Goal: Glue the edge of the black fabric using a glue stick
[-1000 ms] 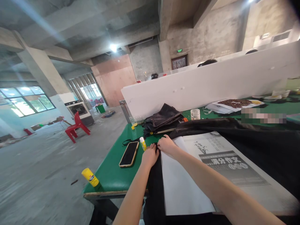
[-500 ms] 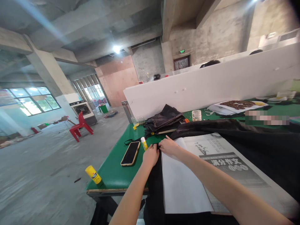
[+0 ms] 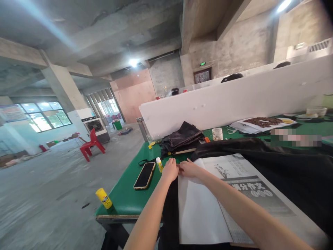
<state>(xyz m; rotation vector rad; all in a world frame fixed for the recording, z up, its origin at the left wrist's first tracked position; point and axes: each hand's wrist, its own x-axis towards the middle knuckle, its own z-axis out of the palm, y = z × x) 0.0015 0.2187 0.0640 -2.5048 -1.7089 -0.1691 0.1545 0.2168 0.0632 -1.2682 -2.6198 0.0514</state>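
Note:
Black cloth lies over the table, and on it rests a large printed paper sheet with a blank white part at its left. My left hand is closed at the cloth's left edge, beside the sheet's far left corner. Right beside it, my right hand has its fingers bent and pressed at that same edge, with the wrist over the paper. The fingertips of both hands nearly meet on the black cloth; the exact pinch is partly hidden. Left of them stand a white-capped glue stick and a phone.
A yellow glue stick stands at the green table's near left corner. Folded black fabric and a clear jar sit beyond my hands, before a white partition. Papers with brown pieces lie far right.
The camera view has tilted slightly, so the scene sits lower. Both hands stay together at the cloth's edge, with only a small shift of the fingers.

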